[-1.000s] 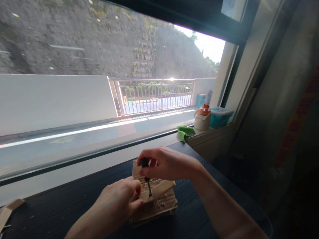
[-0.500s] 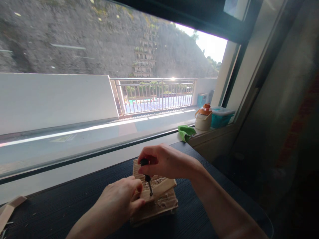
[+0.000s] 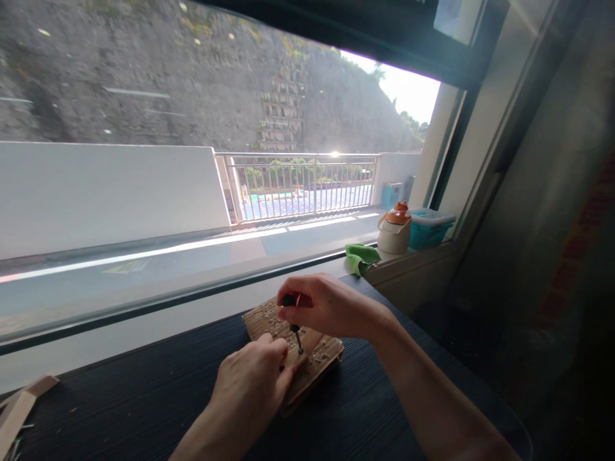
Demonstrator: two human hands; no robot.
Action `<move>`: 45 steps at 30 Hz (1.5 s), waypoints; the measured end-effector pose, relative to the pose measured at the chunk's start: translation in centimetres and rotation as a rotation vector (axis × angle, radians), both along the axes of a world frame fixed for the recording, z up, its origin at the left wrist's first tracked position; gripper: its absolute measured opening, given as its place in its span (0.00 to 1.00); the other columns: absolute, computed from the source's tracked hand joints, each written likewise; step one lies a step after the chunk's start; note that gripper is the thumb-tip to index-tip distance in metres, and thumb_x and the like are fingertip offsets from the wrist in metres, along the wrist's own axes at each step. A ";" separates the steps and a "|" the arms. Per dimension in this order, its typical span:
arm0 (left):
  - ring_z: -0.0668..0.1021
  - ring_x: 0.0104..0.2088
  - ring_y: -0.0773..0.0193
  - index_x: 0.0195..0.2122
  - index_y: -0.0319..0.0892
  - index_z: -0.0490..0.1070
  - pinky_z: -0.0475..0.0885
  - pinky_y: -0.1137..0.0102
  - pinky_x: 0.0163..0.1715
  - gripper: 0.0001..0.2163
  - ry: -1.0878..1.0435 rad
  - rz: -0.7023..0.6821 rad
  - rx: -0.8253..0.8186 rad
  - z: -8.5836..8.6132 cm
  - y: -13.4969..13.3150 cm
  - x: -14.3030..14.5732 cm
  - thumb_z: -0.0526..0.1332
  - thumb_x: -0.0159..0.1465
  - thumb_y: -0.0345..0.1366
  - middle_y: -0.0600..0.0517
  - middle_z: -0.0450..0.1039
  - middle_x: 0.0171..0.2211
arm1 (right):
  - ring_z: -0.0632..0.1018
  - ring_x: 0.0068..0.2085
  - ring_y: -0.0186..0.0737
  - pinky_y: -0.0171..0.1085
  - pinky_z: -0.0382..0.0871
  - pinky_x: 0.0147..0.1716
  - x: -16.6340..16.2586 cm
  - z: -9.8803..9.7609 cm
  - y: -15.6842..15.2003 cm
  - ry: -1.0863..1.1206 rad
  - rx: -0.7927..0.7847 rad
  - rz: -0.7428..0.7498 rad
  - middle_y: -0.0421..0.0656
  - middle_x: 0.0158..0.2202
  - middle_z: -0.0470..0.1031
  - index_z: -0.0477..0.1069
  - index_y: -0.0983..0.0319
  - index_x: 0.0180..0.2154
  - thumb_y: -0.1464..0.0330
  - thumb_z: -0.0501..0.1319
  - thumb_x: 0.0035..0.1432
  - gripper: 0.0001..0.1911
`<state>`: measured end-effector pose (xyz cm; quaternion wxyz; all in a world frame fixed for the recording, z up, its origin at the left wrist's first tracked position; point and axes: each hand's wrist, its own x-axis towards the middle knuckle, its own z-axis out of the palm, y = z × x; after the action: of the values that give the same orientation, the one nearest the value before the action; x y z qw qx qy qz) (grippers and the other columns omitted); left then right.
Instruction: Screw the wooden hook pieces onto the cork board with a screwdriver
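Observation:
My right hand (image 3: 327, 306) is closed around the dark handle of a screwdriver (image 3: 296, 334), held nearly upright. Its thin metal shaft points down, and the tip meets a screw head in a pale wooden strip (image 3: 311, 342). Against the strip's near end, my left hand (image 3: 252, 378) pinches with thumb and fingers. Beneath the strip lies a ridged cardboard pad (image 3: 262, 319) with a torn, pitted surface and loose crumbs. The strip's far end is hidden behind my right hand.
The pad rests on a dark wood-grain table (image 3: 144, 397) by a large window. Joined wooden pieces (image 3: 29, 400) lie at the left edge. On the sill are a green cloth (image 3: 360, 257), a cream bottle with orange lid (image 3: 394, 230) and a teal box (image 3: 430, 229).
The cardboard pad and wooden strip have turned counterclockwise on the table. Both hands have shifted slightly right and away, with the screwdriver still on the strip.

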<state>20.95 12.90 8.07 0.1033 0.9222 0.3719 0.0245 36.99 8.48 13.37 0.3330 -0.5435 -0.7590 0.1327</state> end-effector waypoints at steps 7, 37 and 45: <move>0.72 0.45 0.59 0.57 0.51 0.59 0.66 0.69 0.45 0.31 -0.234 -0.140 -0.402 -0.9 2.9 -2.6 0.64 0.51 0.44 0.52 0.69 0.50 | 0.68 0.27 0.28 0.29 0.56 0.27 0.4 -0.2 0.4 -0.046 0.035 -0.008 0.38 0.25 0.70 0.72 0.64 0.34 0.67 0.56 0.57 0.08; 0.71 0.31 0.66 0.33 0.45 0.69 0.62 0.73 0.31 0.08 -0.137 -0.193 -0.339 -0.4 2.5 -1.5 0.57 0.56 0.41 0.56 0.70 0.32 | 0.70 0.31 0.31 0.31 0.59 0.32 -0.7 0.0 0.1 -0.094 0.069 -0.037 0.42 0.33 0.74 0.74 0.62 0.39 0.69 0.56 0.56 0.11; 0.72 0.33 0.65 0.38 0.46 0.71 0.63 0.72 0.32 0.11 -0.137 -0.169 -0.363 0.0 2.2 -1.5 0.56 0.57 0.43 0.55 0.71 0.34 | 0.71 0.33 0.32 0.31 0.60 0.34 0.3 0.1 -0.1 -0.094 0.084 -0.019 0.43 0.34 0.73 0.74 0.64 0.42 0.68 0.56 0.58 0.12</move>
<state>19.43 15.12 8.12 0.2944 0.9126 0.2835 0.0109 37.32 8.40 13.51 0.3205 -0.5417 -0.7737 0.0718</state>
